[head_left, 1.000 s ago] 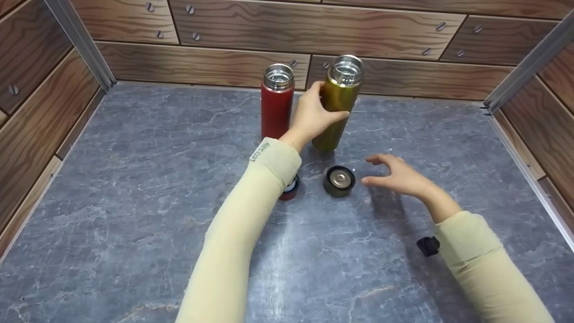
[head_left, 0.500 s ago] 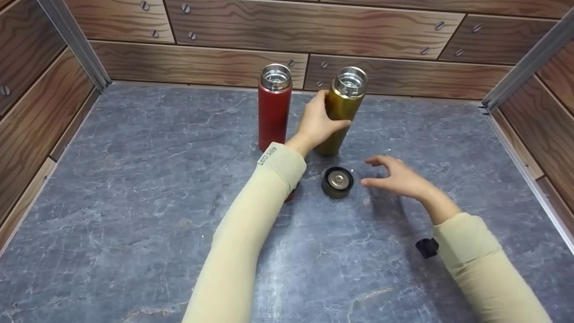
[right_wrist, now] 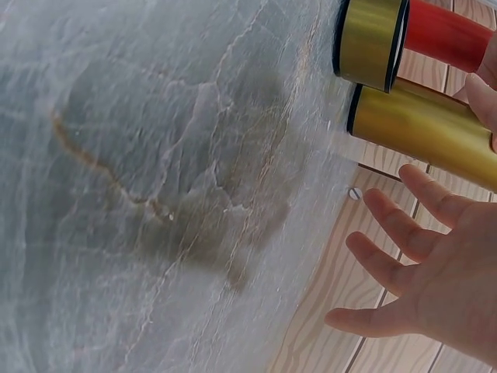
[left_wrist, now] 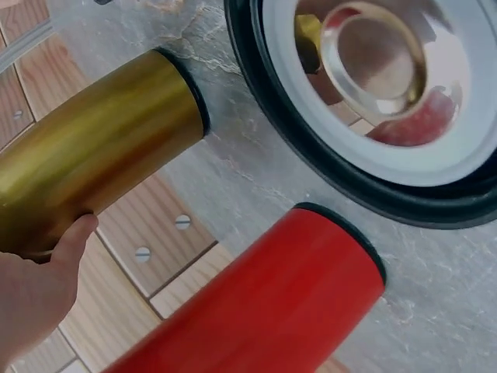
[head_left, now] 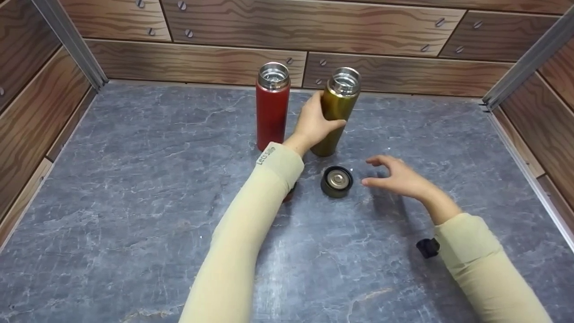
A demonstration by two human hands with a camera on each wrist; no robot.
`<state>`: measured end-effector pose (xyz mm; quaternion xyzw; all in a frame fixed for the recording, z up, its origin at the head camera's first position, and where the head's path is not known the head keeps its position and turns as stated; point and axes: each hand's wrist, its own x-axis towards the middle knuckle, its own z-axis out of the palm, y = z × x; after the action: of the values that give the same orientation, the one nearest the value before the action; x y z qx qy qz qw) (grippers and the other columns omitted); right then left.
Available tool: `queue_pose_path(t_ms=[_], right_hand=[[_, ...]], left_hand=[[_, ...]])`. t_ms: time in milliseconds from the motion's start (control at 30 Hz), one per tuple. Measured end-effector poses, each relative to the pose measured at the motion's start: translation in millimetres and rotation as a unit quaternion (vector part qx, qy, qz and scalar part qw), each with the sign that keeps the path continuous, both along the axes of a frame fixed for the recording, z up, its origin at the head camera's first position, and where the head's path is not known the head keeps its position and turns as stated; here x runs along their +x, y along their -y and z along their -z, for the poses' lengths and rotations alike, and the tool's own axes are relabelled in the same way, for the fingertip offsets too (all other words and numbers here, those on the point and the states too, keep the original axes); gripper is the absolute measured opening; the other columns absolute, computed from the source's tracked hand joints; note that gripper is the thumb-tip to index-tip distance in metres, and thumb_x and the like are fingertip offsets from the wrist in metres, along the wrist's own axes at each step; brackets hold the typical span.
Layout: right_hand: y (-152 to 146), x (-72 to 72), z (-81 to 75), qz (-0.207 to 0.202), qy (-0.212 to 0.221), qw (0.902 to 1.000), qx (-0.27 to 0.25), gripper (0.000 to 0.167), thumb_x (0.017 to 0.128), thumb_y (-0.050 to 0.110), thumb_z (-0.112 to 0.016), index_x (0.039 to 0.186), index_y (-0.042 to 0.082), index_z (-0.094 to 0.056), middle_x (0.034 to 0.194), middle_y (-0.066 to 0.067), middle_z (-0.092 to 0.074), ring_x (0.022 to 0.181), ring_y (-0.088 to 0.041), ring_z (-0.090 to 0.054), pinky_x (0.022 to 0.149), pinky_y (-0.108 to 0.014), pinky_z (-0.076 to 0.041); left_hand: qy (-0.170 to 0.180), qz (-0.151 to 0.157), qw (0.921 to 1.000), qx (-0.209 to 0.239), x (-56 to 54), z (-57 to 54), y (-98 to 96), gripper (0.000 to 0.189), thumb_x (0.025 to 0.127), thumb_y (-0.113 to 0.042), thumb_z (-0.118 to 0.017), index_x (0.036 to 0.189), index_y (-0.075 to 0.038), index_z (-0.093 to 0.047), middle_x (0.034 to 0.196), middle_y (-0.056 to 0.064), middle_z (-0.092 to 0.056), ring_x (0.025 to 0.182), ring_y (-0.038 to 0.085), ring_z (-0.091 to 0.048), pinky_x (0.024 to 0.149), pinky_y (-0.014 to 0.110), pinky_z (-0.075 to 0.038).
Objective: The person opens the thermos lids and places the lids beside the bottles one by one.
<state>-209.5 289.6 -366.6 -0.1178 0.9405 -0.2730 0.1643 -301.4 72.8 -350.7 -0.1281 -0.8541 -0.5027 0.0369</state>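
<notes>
My left hand (head_left: 311, 119) grips the side of a gold vacuum flask (head_left: 338, 107), which stands uncapped with a bare steel neck. Left of it is a red vacuum flask (head_left: 272, 114), upright and also without its lid. In front of the gold flask lies its lid (head_left: 336, 190), inner side up. My left sleeve hides most of the red flask's lid (head_left: 289, 196); a lid (left_wrist: 443, 167) with a pale seal looms large in the left wrist view. Beside the gold lid my right hand (head_left: 399, 177) hovers, fingers spread and holding nothing.
The grey marbled tabletop (head_left: 134, 202) is bounded by wood-patterned panels (head_left: 242, 22) at the back and sides. Metal corner posts (head_left: 67, 45) stand at the rear corners. A black wrist device (head_left: 428, 247) sits by the right cuff.
My left hand has brought the gold flask down and slightly toward me. The left forearm now covers more of the red lid. My right hand has stayed put.
</notes>
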Motion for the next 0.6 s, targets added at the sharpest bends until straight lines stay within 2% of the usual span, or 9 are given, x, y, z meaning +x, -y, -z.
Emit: queue_pose_path(t_ms=[167,333,600], right_hand=[[0.7,-0.2,1.2,-0.003,-0.003,1.0000,-0.005,0.066,0.086,0.037,-0.063,0.136,0.000,-0.041,0.137,-0.028,-0.042,0.128,-0.046,-0.034,0.104,-0.062,-0.027],[0.0,-0.2,2.9,-0.001,0.000,1.0000,-0.010,0.067,0.086,0.037,-0.063,0.136,-0.001,-0.041,0.137,-0.028,-0.042,0.128,-0.046,-0.035,0.104,-0.061,-0.028],[0.2,-0.2,3.2,-0.002,0.000,0.9999,-0.017,0.065,0.087,0.036,-0.063,0.136,-0.001,-0.041,0.137,-0.029,-0.042,0.128,-0.046,-0.035,0.104,-0.061,-0.028]], left_hand=[[0.006,-0.005,0.9998,-0.019,4.1,-2.5,-2.9,0.069,0.078,-0.025,-0.075,0.133,-0.005,-0.038,0.130,0.010,-0.051,0.121,0.020,-0.050,0.106,0.031,-0.037],[0.027,0.011,0.9991,-0.032,7.5,-3.4,-1.9,0.078,0.081,-0.029,-0.071,0.141,-0.005,-0.028,0.139,0.011,-0.044,0.127,0.021,-0.044,0.109,0.032,-0.033],[0.044,0.023,0.9970,-0.059,17.6,2.2,6.4,0.084,0.083,-0.043,-0.066,0.146,-0.008,-0.022,0.144,0.009,-0.038,0.132,0.019,-0.039,0.111,0.034,-0.030]])
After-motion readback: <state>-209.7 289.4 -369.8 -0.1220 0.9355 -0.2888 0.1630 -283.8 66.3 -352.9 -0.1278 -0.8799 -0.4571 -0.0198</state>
